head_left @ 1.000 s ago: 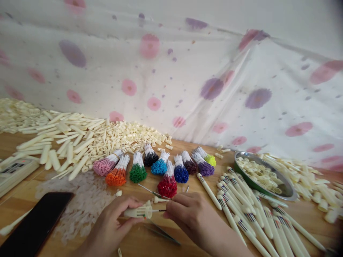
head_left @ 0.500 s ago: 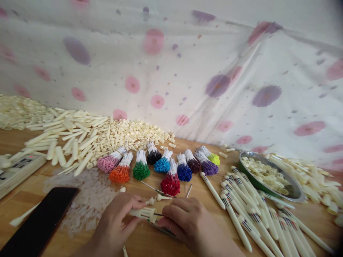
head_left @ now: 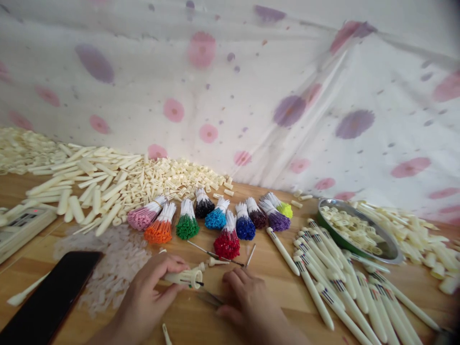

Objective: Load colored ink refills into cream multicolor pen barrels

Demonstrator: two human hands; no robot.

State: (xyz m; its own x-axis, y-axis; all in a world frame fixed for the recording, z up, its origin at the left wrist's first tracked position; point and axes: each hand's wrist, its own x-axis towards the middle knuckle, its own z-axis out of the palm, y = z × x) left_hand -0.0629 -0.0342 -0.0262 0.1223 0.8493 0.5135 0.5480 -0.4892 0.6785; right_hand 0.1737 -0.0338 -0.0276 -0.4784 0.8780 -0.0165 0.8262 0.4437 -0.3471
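Gripping a short cream plastic pen barrel point(head_left: 181, 277) betw. thumb and fingers, the left hand point(head_left: 153, 292) is closing round it just above the wooden desk point(head_left: 273, 287), low centre of view. A thin dark refill tip point(head_left: 198, 282) is sticking out of the barrel's right end. The right hand point(head_left: 246, 299) is lying palm-down on the desk w/ fingers loosely bent, just beside slim dark metal tweezers point(head_left: 211, 298); whether it is holding anything cannot be told. Beyond both hands, bundles of coloured refills are fanning out in a row, incl. a red bundle point(head_left: 226, 243) nearest the barrel and a green bundle point(head_left: 187, 226). Finished cream pens point(head_left: 323, 268) are lying side by side at right, near a green-rimmed metal bowl point(head_left: 386, 251). A black phone point(head_left: 50, 297) is resting at left.
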